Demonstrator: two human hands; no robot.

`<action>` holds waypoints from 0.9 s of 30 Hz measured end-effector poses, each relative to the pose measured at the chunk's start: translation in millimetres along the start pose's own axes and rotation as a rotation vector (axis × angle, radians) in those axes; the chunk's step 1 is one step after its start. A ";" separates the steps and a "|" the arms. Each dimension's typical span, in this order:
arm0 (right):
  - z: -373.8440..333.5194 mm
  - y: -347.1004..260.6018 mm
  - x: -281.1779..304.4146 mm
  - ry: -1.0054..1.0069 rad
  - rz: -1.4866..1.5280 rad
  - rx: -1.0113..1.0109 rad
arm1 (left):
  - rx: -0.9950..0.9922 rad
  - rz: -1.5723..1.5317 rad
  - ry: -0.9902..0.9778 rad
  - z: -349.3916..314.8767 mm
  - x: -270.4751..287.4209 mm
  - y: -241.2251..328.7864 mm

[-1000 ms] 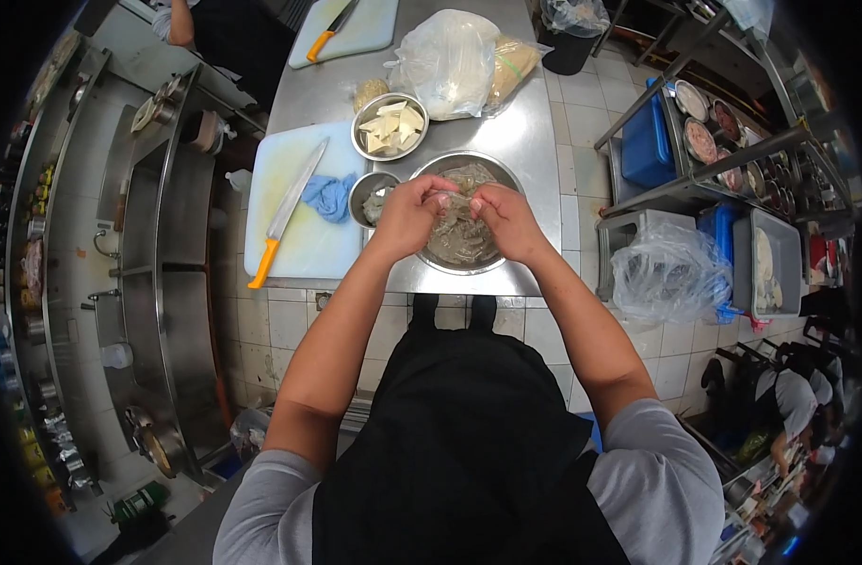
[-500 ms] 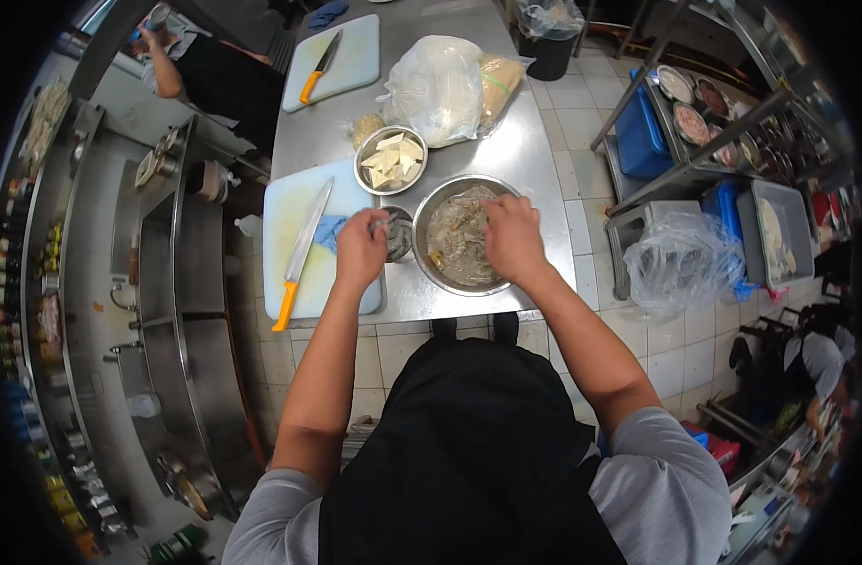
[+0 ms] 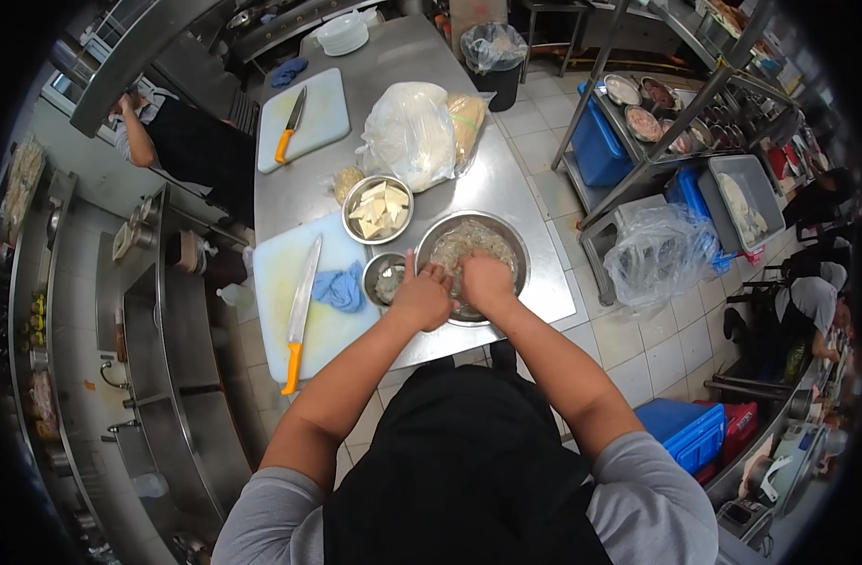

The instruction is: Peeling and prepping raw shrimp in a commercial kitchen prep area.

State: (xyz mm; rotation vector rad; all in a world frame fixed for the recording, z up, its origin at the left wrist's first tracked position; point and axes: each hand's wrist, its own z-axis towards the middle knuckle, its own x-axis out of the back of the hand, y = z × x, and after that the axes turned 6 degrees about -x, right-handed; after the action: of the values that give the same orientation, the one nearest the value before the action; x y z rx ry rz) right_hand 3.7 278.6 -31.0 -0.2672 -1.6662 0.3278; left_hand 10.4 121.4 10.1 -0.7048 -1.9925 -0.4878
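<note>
A large steel bowl [image 3: 522,247] holds wet, greyish shrimp [image 3: 469,240]. My right hand [image 3: 487,284] reaches over its near side, fingers curled down among the shrimp; whatever they grip is hidden. Close by, at the bowl's left rim, is my left hand [image 3: 423,299], its thumb raised and fingers spread. Just left of that hand stands a small steel bowl [image 3: 367,284] with a few grey peeled shrimp [image 3: 390,282] in it. Behind the two, another steel bowl [image 3: 348,218] is filled with pale cut wedges [image 3: 380,209].
To the left lies a white cutting board [image 3: 276,273] bearing an orange-handled knife [image 3: 304,301] and a blue cloth [image 3: 339,290]. Farther back are a second board [image 3: 327,104] with a knife [image 3: 292,124] and a plastic bag [image 3: 407,137]. A co-worker [image 3: 186,141] stands at the far left.
My left hand has moved right, from the small bowl to the large bowl's rim, and its fingers have spread. My right hand has shifted left and nearer within the large bowl. The view has shifted.
</note>
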 end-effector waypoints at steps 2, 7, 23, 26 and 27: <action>-0.9 2.0 -2.3 0.006 -0.005 0.017 | -0.010 0.018 -0.038 4.4 5.1 -1.3; 7.3 8.5 12.7 -0.047 0.087 -0.064 | -0.024 -0.092 0.293 7.1 11.7 -22.3; -18.1 -1.4 26.9 0.323 0.716 -0.259 | 0.046 -1.222 0.640 63.5 -13.5 -24.3; -19.5 1.3 42.8 0.266 0.516 -0.058 | -0.078 -1.126 0.643 57.5 -6.3 -29.2; -16.8 1.0 44.8 0.271 0.518 -0.051 | -0.146 -1.034 0.710 56.4 -6.8 -31.6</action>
State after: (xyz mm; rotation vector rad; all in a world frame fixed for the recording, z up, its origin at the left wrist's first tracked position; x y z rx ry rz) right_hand 15.0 296.7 11.8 -0.7533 -1.3212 0.6075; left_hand -43.9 128.9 -24.9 0.4650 -1.4933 -1.2816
